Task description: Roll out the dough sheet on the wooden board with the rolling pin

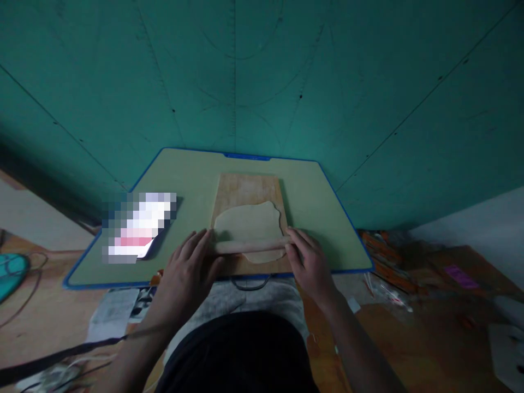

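A wooden rolling pin (249, 245) lies crosswise over a flat, uneven sheet of dough (249, 221). Under the dough is a wooden cutting board (248, 186), whose far part shows bare. My left hand (190, 265) grips the pin's left end, which is partly hidden between the fingers and thumb. At the other end, my right hand (307, 259) holds the pin between thumb and fingers. Most of the dough spreads beyond the pin; a smaller flap shows on the near side.
The board rests on a pale green tabletop (313, 213) with a blue rim. A lit, blurred-out phone-like screen (141, 226) stands at the left. Behind rises a green wall (262, 82). Cables (77, 360) lie on the floor at lower left, clutter (385, 256) at right.
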`<state>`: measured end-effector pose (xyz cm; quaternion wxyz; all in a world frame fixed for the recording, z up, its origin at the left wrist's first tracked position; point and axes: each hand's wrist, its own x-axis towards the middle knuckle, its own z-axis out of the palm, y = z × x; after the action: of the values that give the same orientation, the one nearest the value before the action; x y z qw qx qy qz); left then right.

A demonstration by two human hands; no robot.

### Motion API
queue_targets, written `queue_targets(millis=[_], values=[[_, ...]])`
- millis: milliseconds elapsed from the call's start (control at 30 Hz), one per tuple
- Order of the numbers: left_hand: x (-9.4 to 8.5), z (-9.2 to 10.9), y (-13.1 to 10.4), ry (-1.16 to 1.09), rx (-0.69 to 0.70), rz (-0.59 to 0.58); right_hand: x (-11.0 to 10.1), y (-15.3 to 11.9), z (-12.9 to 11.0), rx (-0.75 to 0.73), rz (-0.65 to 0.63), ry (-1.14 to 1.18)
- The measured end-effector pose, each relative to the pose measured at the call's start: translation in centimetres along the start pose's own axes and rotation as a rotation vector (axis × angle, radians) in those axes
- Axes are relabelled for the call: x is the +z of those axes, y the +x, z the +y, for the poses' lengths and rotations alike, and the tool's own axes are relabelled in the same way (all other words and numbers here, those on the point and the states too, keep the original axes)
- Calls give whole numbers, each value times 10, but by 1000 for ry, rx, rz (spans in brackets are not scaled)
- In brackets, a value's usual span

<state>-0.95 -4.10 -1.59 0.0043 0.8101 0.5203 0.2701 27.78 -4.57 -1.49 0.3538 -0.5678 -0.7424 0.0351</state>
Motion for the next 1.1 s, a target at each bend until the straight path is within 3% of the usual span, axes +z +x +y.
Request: queue_targets(millis=[233, 333, 533, 600, 800, 867, 1100], values=[[-11, 3, -39, 9, 48, -52, -23, -41, -19, -29, -6, -30], [-6, 0, -26, 13, 31, -34, -19, -36, -17, -3, -10, -29], [7, -7, 30, 43, -14, -81, 1, -1, 0, 29, -37, -27], [5, -6, 29, 48, -10, -82, 1, -2, 0, 24, -54, -31], [-1, 1, -16, 42, 38, -48, -12, -37, -18, 0, -118, -60], [-1, 2, -20, 49, 39, -55, -10, -38, -19, 8, -127, -68], [6, -10, 32, 78, 6, -71, 10, 14, -1, 60, -132, -56]])
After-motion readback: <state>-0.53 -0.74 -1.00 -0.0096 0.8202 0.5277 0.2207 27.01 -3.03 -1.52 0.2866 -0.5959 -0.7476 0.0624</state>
